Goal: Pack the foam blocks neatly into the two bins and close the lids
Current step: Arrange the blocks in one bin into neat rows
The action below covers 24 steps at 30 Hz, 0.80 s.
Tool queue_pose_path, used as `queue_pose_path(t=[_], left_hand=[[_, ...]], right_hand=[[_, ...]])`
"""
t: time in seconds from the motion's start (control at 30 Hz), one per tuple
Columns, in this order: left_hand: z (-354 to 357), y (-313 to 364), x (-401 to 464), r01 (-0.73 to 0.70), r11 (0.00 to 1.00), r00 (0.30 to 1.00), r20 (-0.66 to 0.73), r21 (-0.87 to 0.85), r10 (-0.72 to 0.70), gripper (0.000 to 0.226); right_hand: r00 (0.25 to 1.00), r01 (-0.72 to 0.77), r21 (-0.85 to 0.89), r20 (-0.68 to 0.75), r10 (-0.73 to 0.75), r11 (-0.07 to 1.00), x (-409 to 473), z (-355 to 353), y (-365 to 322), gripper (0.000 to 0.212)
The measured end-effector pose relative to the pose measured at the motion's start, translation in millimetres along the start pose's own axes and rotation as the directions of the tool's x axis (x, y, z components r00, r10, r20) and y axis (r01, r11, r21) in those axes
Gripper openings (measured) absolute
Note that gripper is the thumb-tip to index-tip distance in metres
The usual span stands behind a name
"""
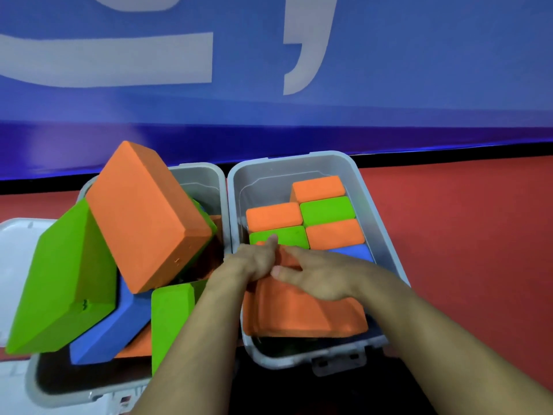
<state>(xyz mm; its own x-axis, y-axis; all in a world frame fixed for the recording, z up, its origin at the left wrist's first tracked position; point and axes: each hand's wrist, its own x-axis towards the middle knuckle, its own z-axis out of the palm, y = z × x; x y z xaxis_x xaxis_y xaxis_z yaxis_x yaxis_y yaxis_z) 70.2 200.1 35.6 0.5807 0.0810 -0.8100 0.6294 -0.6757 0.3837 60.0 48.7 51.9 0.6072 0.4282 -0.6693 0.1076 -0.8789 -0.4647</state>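
Two grey bins stand side by side on the floor. The right bin (380, 211) holds upright orange, green and blue foam blocks in neat rows. A large orange block (302, 313) lies tilted over its near end. Both my hands rest on that block's far edge: my left hand (251, 262) grips it, and my right hand (317, 274) lies flat on top with fingers spread. The left bin (206, 178) is piled loosely with a big orange block (143, 217), a big green block (59, 280), a blue block (110, 333) and a smaller green one (170, 319).
A grey lid (18, 265) lies at the far left beside the left bin. The floor (463, 235) is red, and a blue wall banner (299, 70) rises right behind the bins. A latch (338, 363) sticks out at the right bin's near edge.
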Motion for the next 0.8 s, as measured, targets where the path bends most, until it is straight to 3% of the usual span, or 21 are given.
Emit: queue_pose_path(t=[0.07, 0.13, 0.27, 0.4, 0.57, 0.67, 0.73, 0.8], left_hand=[[-7, 4, -6, -0.043, 0.974, 0.999, 0.002, -0.221, 0.045, 0.078], [-9, 6, -12, -0.106, 0.883, 0.992, 0.008, -0.457, 0.124, 0.072], [-6, 21, -28, -0.199, 0.682, 0.969, -0.035, -0.703, 0.246, 0.071], [-8, 35, -37, -0.276, 0.508, 0.94, -0.119, -0.816, 0.319, 0.056], [3, 46, -36, -0.291, 0.382, 0.934, -0.175, -0.877, 0.311, 0.058], [3, 51, -29, -0.232, 0.301, 0.949, -0.148, -0.925, 0.278, 0.066], [2, 50, -24, -0.211, 0.314, 0.948, -0.116, -0.926, 0.297, 0.067], [3, 50, -19, -0.231, 0.338, 0.943, -0.123, -0.912, 0.31, 0.062]], right_hand=[[0.999, -0.02, 0.111, -0.032, 0.023, 0.994, -8, -9, 8, 0.064], [0.996, 0.005, 0.269, -0.085, 0.019, 0.963, -16, -18, 12, 0.059], [0.963, 0.031, 0.369, -0.261, 0.072, 0.929, -30, -38, 16, 0.046], [0.88, 0.008, 0.439, -0.43, 0.202, 0.898, -26, -50, 24, 0.094], [0.78, 0.057, 0.38, -0.595, 0.196, 0.923, -21, -56, 15, 0.112], [0.765, 0.013, 0.291, -0.62, 0.178, 0.957, -20, -63, 14, 0.098], [0.788, 0.009, 0.215, -0.603, 0.125, 0.977, -16, -63, 17, 0.083], [0.801, 0.051, 0.193, -0.594, 0.075, 0.98, -9, -62, 20, 0.084]])
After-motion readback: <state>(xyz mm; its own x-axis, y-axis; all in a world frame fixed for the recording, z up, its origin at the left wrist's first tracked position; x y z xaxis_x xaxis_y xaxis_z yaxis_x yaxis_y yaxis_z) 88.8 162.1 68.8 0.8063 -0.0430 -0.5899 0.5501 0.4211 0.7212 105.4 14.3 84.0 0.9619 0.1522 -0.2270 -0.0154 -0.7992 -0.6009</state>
